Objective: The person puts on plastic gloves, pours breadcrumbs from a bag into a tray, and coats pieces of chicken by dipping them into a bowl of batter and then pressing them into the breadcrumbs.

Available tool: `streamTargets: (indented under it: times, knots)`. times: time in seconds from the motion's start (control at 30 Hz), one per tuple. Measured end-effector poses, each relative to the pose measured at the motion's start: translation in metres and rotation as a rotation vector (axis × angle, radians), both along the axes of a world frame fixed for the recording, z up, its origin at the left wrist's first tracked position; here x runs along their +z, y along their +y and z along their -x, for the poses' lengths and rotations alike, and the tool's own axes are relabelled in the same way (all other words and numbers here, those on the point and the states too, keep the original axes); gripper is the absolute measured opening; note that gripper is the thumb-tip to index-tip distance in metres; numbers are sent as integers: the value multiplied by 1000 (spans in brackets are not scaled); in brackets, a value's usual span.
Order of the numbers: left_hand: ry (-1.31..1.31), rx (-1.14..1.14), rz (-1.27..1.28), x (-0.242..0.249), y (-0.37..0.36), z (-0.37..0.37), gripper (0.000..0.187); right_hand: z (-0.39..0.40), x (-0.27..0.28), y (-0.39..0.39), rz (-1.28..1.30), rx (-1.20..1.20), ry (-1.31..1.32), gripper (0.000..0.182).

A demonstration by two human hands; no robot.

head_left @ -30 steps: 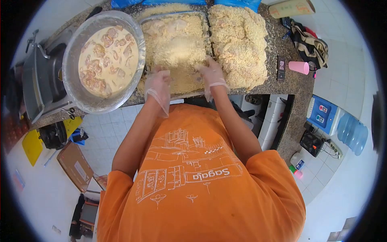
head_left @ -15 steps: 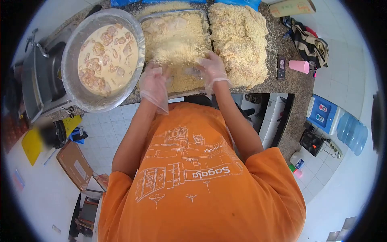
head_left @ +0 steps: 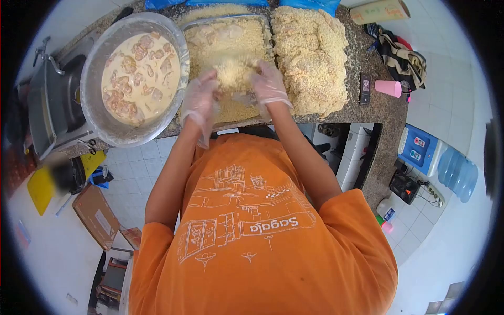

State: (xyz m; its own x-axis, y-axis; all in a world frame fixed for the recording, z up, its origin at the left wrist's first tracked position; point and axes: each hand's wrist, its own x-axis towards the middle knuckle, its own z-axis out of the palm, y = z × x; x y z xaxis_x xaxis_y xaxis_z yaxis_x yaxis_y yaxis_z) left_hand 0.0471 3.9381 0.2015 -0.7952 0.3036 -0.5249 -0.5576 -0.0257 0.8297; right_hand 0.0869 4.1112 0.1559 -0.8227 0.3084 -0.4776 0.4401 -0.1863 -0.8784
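Both my hands wear loose clear plastic gloves and work over a metal tray [head_left: 269,37] of pale breadcrumbs [head_left: 231,52]. My left hand [head_left: 201,96] is curled at the left of a raised, blurred mound of crumbs. On the opposite side, my right hand [head_left: 269,84] cups the same mound with bent fingers. Whether a chicken piece lies inside the mound is hidden. Crumb-dusted chicken pieces [head_left: 229,32] lie toward the tray's far end. Left of the tray, a large metal basin [head_left: 90,79] holds raw chicken pieces [head_left: 128,64] in creamy batter.
Right of the tray is a big pile of crumb-coated pieces [head_left: 310,63]. Farther right on the granite counter lie a dark phone-like device [head_left: 365,89], a pink cup [head_left: 388,88] and a bag [head_left: 401,60]. A sink [head_left: 65,94] is beyond the basin. Blue plastic bags line the back.
My hands have moved slightly away from my body and closer around the crumbs. The left wrist has turned more upright. The blurred crumb mound now sits between both hands.
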Motion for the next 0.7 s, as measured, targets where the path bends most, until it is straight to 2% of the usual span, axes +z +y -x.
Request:
streamTargets:
  times: [0.03, 0.07, 0.1, 0.13, 0.17, 0.23, 0.27, 0.3, 0.33, 0.37, 0.4, 0.47, 0.5, 0.53, 0.57, 0.6, 0.63, 0.7]
  knots:
    - [286, -210, 429, 1, -4, 6, 41, 7, -1, 5, -582, 216, -45, 43]
    - [288, -208, 430, -26, -2, 7, 41, 13, -3, 8, -1164, 432, -88, 55]
    - [666, -335, 803, -72, 3, 4, 45, 15, -10, 5, -1164, 431, -84, 55]
    - [1047, -461, 1172, -97, 5, 2, 51, 13, -22, -1, -1250, 540, -94, 57]
    - [1049, -458, 1172, -88, 5, 0, 51, 13, -28, -4, -1338, 650, -102, 60]
    - [686, -792, 1034, -68, -2, -13, 60, -4, -28, -1, -1244, 657, -97, 60]
    - [685, -791, 1034, -64, -8, -25, 60, -15, -25, -2, -1142, 668, -98, 60]
    - [824, -766, 1062, -62, -14, -40, 62, -24, -22, -5, -1140, 672, -100, 60]
    - [961, -737, 1088, -66, -17, -49, 64, -33, -20, -8, -1289, 740, -68, 60]
    - [954, -740, 1087, -78, -19, -53, 64, -38, -20, -10, -1437, 807, -36, 60]
    - [970, -790, 1045, -92, -20, -59, 64, -40, -22, -10, -1432, 813, -43, 60]
    - [987, -839, 1002, -78, -17, -57, 65, -36, -13, -12, -1421, 1051, 36, 60]
    - [880, -987, 1027, -70, -16, -48, 64, -25, -8, -9, -1427, 1045, 41, 60]
    - [767, -1133, 1045, -60, -13, -41, 64, -6, 19, -8, -1196, 1183, -179, 57]
    - [773, -1132, 1044, -72, -18, -46, 64, 4, 34, -7, -946, 1299, -394, 54]
    - [820, -1093, 944, -95, -24, -52, 65, -6, 20, -4, -955, 1295, -391, 54]
    - [862, -1055, 844, -109, -28, -56, 66, -29, -8, -1, -1308, 1260, -57, 46]
    - [788, -1133, 896, -99, -24, -53, 65, -40, -13, -2, -1628, 1185, 295, 39]
